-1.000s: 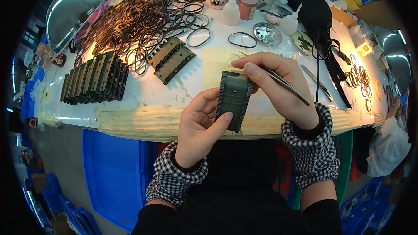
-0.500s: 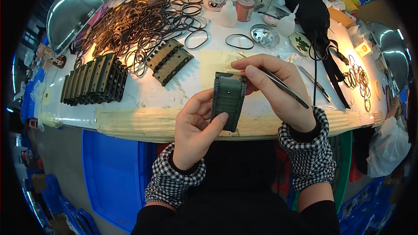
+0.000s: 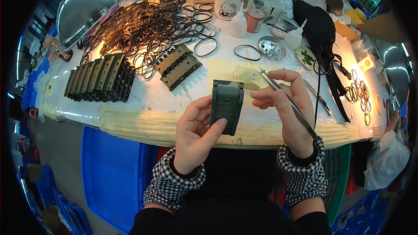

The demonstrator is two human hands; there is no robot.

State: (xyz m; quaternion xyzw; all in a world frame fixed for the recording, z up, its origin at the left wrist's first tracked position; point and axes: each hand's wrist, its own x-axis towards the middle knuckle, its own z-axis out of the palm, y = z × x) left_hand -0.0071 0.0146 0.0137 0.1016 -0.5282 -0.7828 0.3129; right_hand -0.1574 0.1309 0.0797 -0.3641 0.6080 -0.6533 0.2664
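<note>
My left hand [image 3: 193,135] grips a dark green plastic piece [image 3: 227,104], which looks like a toy tank hull with ribbed black tracks along both long sides. The thumb presses on its flat face, and the fingers wrap behind it. Just right of the piece, apart from it, my right hand [image 3: 292,113] holds metal tweezers [image 3: 306,124]. Their tips point up and left, over a pale yellow pad [image 3: 244,76] on the table. Whether anything tiny sits between the tips cannot be made out.
Similar green pieces [image 3: 100,78] stand in a row at left, beside a few lying ones [image 3: 177,67]. Black rubber loops [image 3: 135,26] heap behind. A mug [image 3: 228,0], squeeze bottle [image 3: 238,25], metal dish [image 3: 272,48], second pair of tweezers [image 3: 320,99] and lamps surround the work area.
My right hand has drawn back to the right and down from the green piece's top edge, tweezers still held and turned more upright. The left hand keeps its grip. The whole view has shifted slightly.
</note>
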